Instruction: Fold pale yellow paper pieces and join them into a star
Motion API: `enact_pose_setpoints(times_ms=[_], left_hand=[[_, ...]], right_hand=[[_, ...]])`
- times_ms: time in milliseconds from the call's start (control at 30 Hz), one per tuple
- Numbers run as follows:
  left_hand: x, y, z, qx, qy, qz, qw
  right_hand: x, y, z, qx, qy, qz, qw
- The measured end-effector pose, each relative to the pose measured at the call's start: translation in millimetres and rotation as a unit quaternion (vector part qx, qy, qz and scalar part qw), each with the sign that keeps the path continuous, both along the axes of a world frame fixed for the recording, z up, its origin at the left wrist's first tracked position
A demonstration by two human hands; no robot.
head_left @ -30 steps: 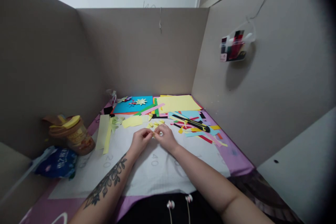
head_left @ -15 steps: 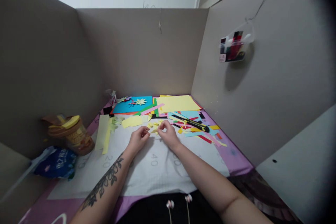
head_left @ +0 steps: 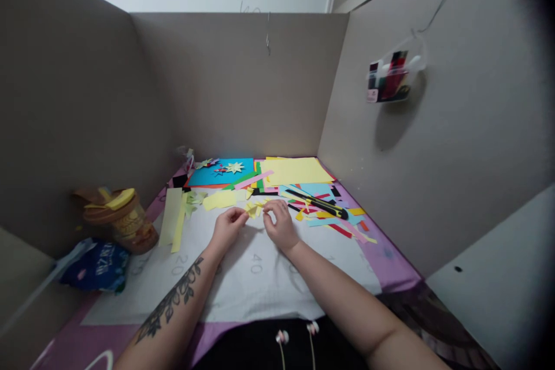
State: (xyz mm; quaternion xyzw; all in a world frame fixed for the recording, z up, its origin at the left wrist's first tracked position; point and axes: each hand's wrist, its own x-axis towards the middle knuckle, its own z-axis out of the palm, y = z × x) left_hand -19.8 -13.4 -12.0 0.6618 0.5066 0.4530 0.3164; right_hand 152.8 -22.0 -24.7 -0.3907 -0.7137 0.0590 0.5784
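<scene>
Over the white mat, my left hand [head_left: 228, 228] pinches what looks like a small folded yellow paper piece [head_left: 252, 213] between thumb and fingertips. My right hand [head_left: 281, 225] is close by on the right, its thumb and forefinger curled towards each other beside the same yellow bits. Whatever lies between those right fingertips is too small to make out. More little yellow pieces sit just behind the fingertips, partly hidden by them. A yellow paper sheet [head_left: 219, 200] lies behind my left hand.
Right of my hands, a black and yellow cutter knife [head_left: 318, 204] rests on coloured paper strips [head_left: 321, 222]. Behind are a pale yellow stack [head_left: 297, 171] and a blue sheet [head_left: 203, 176] bearing paper stars [head_left: 235, 167]. A brown-lidded cup [head_left: 125, 222] and blue packet [head_left: 97, 266] stand left.
My fingertips have drawn a little further apart. The yellow piece, earlier near my right fingertips, now shows at my left ones. The whole view has shifted slightly.
</scene>
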Motion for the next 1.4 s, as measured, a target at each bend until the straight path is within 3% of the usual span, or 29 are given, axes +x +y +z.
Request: enact_pose_setpoints(times_ms=[133, 400, 600, 767, 900, 1067, 1200, 1300, 1400], left_hand=[[3.8, -1.9, 1.4, -0.051, -0.085, -0.015, 0.995], [12.8, -8.5, 5.4, -0.078, -0.120, -0.059, 0.988], [11.7, -9.5, 5.8, -0.075, -0.118, -0.069, 0.988], [12.6, -10.7, 6.8, -0.081, -0.121, -0.073, 0.987], [11.6, -9.1, 4.6, -0.086, -0.130, -0.077, 0.985], [3.0, -1.5, -0.5, -0.098, -0.103, -0.040, 0.989], [0.3, 1.5, -3.5, -0.085, -0.074, -0.025, 0.993], [2.8, -1.1, -4.8, -0.049, -0.042, -0.023, 0.998], [6.1, -4.3, -5.8, 0.015, 0.024, -0.026, 0.999]], right_hand=[[-2.9, -0.9, 0.0, 0.001, -0.023, 0.003, 1.000], [-9.7, 2.6, -1.9, -0.002, -0.045, 0.017, 0.999], [-10.3, 5.2, -2.9, -0.094, 0.071, 0.078, 0.990], [-11.5, 4.4, -3.5, -0.187, 0.126, 0.089, 0.970], [-9.9, 9.4, -6.5, -0.190, 0.146, 0.089, 0.967], [9.4, 22.5, -10.8, -0.184, 0.206, 0.058, 0.959], [15.1, 15.1, -5.3, -0.088, 0.089, 0.001, 0.992], [3.5, 4.6, -1.3, -0.002, -0.048, 0.016, 0.999], [-8.7, 1.6, -1.6, -0.012, -0.096, 0.013, 0.995]])
